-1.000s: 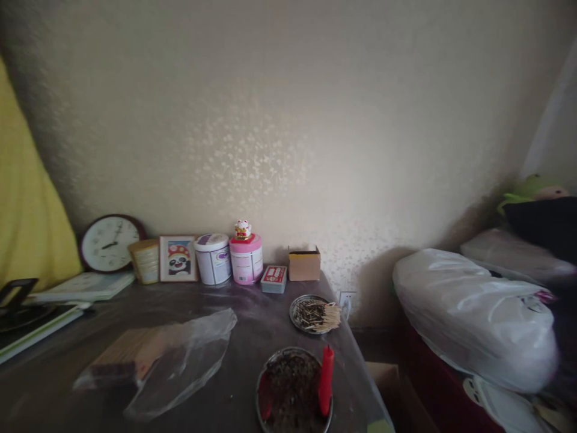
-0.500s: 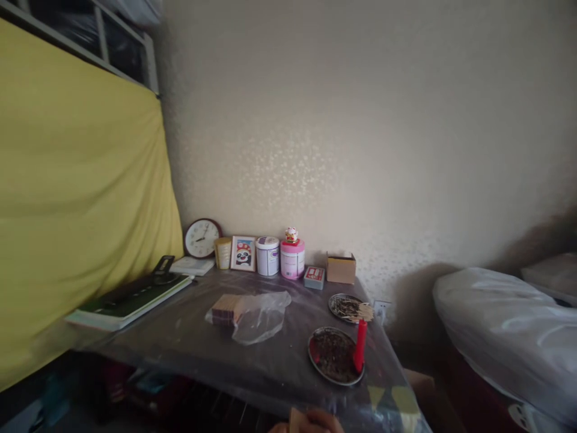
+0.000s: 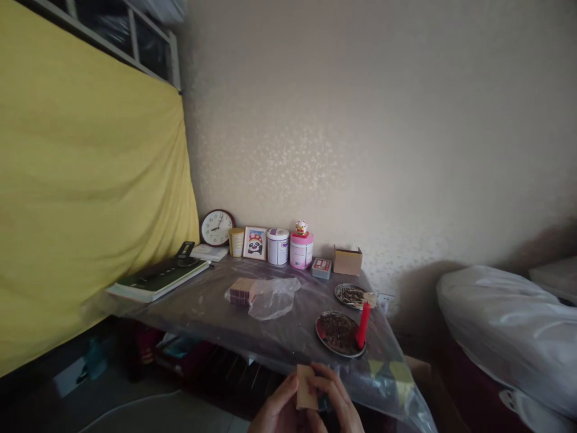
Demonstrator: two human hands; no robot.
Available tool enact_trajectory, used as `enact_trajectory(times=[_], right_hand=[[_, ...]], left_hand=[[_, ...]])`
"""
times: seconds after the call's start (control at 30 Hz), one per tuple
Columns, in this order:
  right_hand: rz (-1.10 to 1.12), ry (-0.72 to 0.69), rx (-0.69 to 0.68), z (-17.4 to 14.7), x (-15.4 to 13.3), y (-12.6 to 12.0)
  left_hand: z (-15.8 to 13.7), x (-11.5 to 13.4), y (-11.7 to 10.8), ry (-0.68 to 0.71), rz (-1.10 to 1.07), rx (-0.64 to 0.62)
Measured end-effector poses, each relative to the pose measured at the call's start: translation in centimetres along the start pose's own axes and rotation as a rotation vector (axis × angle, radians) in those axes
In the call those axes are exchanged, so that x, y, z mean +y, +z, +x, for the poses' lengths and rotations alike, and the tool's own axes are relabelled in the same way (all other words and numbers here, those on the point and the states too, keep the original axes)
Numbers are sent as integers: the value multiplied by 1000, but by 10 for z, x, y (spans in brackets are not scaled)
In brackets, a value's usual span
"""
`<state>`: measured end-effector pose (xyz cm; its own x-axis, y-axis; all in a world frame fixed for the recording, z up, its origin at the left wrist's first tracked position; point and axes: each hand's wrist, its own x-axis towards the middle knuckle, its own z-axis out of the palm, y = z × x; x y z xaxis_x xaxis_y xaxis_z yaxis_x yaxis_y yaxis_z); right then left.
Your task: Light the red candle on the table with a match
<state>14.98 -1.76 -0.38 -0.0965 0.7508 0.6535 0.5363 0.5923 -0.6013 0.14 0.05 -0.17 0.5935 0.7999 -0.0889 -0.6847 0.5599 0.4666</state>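
Note:
Just in front of the table's near edge, a small tan matchbox is held upright between my two hands. My left hand grips its left side with the thumb along the edge. On the other side, fingers of my right hand curl against its face. Beyond the hands, a red candle stands at the right rim of a round metal plate with a dark, burnt-looking surface. Behind it, pale matchsticks lie on a second dark plate.
A stack of matchboxes sits in clear plastic wrap. Along the wall are a clock, a framed panda picture, two canisters, a card box and a cardboard box. A green book lies left.
My hands and the matchbox have come further into view at the bottom. The view has tilted down and shifted left, so the table's things appear higher and further right.

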Motion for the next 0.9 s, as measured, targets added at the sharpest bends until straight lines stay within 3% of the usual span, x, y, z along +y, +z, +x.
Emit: enact_trajectory(times=[0.23, 0.9], right_hand=[[31, 56, -119, 6, -24, -14], [282, 266, -86, 1, -22, -3]], left_hand=[[2, -6, -7, 21, -86, -59], [6, -8, -4, 97, -55, -48]])
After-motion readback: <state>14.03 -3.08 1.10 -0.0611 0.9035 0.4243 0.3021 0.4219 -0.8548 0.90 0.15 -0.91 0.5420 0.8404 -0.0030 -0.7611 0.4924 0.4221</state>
